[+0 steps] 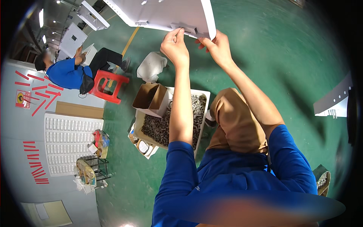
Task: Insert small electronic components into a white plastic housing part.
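Observation:
A large white panel [166, 12] with raised edges hangs at the top of the view, cut off by the frame. My left hand [176, 47] is at its lower edge, thumb and fingers pinched together beside a small bracket-like part [189, 30]. Whatever lies in that pinch is too small to make out. At the panel's lower right corner, my right hand [218, 48] grips the edge, some fingers hidden behind it. Below my left forearm stands a pale tray [206, 99] full of small grey metal pieces [155, 128].
An open cardboard box [151, 99] sits on the tray's far left, near a white bag [151, 67]. At left, a person in blue [68, 73] sits on a red stool [107, 86], near more white panels [72, 39]. A white perforated metal part [334, 99] stands at right.

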`<control>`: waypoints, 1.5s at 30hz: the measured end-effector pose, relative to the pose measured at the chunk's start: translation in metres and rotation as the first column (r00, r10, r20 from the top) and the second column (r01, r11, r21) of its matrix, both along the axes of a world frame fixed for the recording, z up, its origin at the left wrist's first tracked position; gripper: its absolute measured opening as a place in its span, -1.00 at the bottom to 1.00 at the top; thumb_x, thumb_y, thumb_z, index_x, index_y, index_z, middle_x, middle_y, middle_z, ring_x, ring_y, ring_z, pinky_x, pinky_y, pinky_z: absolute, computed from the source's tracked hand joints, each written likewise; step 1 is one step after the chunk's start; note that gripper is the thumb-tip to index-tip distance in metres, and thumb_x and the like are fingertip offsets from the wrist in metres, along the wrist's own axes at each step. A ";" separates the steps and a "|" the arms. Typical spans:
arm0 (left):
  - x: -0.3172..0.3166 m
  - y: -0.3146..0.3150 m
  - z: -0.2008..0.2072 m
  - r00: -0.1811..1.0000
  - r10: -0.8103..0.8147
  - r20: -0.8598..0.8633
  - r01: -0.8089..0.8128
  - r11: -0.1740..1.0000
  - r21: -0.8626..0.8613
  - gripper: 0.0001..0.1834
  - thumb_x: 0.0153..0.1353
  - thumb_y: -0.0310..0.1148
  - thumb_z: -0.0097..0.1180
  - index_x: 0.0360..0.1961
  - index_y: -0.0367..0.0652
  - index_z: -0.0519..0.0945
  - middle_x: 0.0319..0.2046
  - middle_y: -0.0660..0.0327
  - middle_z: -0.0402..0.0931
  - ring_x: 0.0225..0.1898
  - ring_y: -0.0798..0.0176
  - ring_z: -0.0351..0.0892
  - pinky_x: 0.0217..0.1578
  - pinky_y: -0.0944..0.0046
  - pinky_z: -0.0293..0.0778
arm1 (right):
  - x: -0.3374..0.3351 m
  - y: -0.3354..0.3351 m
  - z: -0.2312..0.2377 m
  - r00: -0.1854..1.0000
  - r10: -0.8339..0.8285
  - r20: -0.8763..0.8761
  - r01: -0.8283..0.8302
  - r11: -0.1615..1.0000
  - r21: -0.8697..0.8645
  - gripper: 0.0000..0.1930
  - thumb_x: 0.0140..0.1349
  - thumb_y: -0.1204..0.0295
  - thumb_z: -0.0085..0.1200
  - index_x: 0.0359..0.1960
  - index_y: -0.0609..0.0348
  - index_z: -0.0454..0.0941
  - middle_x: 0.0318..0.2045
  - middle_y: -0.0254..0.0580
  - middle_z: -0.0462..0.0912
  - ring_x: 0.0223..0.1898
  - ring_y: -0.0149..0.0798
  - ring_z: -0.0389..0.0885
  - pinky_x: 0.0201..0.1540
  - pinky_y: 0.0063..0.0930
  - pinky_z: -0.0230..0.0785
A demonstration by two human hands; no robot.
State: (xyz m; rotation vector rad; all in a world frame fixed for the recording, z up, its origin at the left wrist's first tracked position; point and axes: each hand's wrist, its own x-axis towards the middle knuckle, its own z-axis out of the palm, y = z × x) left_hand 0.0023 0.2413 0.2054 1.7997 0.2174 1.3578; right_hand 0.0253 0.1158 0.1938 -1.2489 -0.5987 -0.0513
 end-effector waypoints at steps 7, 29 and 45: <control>-0.044 -0.005 -0.006 0.706 -0.602 0.372 0.602 0.235 -0.763 -0.68 0.14 -0.41 -0.12 -0.12 -0.38 0.43 -0.39 0.16 0.39 -0.59 0.44 0.17 -0.63 0.51 0.11 | 0.003 -0.018 -0.002 1.000 -0.016 -0.007 0.016 1.000 -0.004 -0.80 0.07 0.50 0.03 -0.29 0.38 0.48 -0.51 -0.14 0.63 -0.55 -0.39 0.58 -0.45 -0.55 0.42; -0.064 -0.031 -0.001 0.671 -0.735 0.100 0.566 0.420 -0.710 -0.69 0.30 -0.39 -0.05 -0.04 -0.41 0.44 -0.43 0.31 0.36 -0.59 0.58 0.11 -0.66 0.60 0.02 | 0.004 -0.068 -0.013 0.999 -0.026 -0.027 0.026 1.000 0.011 -0.79 0.11 0.45 0.00 -0.25 0.32 0.49 -0.46 -0.18 0.65 -0.52 -0.44 0.58 -0.56 -0.65 0.29; -0.048 -0.035 0.003 0.679 -0.719 0.150 0.589 0.412 -0.695 -0.74 0.22 -0.48 0.04 -0.11 -0.44 0.48 -0.38 0.23 0.39 -0.60 0.56 0.12 -0.67 0.55 0.06 | -0.014 -0.092 -0.014 0.994 0.040 -0.099 -0.036 0.999 0.039 -0.83 0.11 0.48 0.00 -0.31 0.33 0.49 -0.48 -0.15 0.64 -0.54 -0.43 0.56 -0.54 -0.62 0.29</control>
